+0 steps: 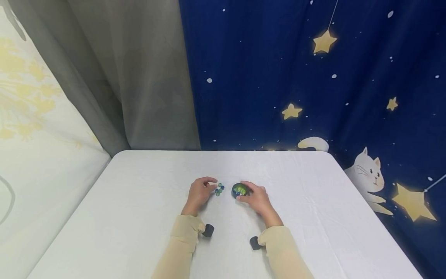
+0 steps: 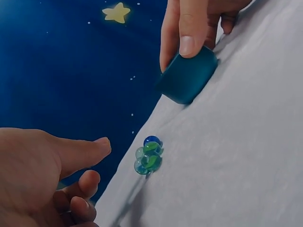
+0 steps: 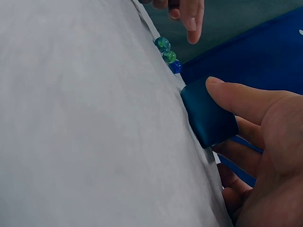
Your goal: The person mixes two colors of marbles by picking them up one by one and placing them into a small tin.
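Observation:
My right hand (image 1: 258, 198) holds a small teal cup (image 2: 189, 78) by its sides, thumb on the near side and fingers on the far side. In the head view green and blue marbles show inside it. The cup stands on the white-covered table. Left of it, several glass marbles (image 1: 220, 189), some clear green and some dark blue, lie in a tight cluster on the cloth. Beside that cluster my left hand (image 1: 200, 192) has its thumb and index finger apart, with nothing between them. In the left wrist view a gap separates its fingertips from the marbles.
A white cloth (image 1: 139, 217) covers the table, with creases on the right side. Behind the table hang a grey curtain (image 1: 153, 77) and a dark blue one (image 1: 251, 69) printed with stars and a cat. Black wrist mounts (image 1: 208, 230) stick out from both sleeves.

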Demonstrator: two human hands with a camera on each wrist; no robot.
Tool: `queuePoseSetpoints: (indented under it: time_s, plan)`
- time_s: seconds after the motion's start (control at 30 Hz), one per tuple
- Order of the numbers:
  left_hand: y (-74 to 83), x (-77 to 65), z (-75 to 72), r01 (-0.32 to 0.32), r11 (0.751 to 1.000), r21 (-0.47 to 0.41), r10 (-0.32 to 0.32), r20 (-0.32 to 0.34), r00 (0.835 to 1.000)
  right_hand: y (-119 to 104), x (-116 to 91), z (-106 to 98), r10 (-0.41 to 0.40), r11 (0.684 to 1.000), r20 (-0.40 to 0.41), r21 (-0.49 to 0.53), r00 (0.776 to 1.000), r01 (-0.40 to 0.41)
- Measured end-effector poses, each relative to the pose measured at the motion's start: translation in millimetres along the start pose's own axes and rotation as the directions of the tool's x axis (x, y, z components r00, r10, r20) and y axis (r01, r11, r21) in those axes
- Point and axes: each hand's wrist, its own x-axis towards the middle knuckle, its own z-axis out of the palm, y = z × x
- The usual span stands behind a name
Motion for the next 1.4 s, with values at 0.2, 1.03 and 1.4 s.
queuePoseSetpoints:
  time_s: [0.2, 1.03, 1.4]
  plan:
    - [-2.4, -3.1, 3.2, -0.011, 0.997, 0.071, 0.01, 0.02, 1.0, 1, -2, -2, 0.009, 1.0, 0.004, 0.001, 1.0, -0.009]
    - [-0.6, -15.4, 7.0, -0.054, 0.971, 0.232, 0.042, 0.056, 0.998, -2, -6, -4, 0.012, 1.0, 0.01, -0.004, 1.0, -0.012]
    - [0.2, -17.9, 9.7, -0.055, 0.965, 0.257, 0.045, 0.043, 0.998, -2, -7, -5, 0.012, 1.0, 0.016, -0.013, 1.0, -0.012]
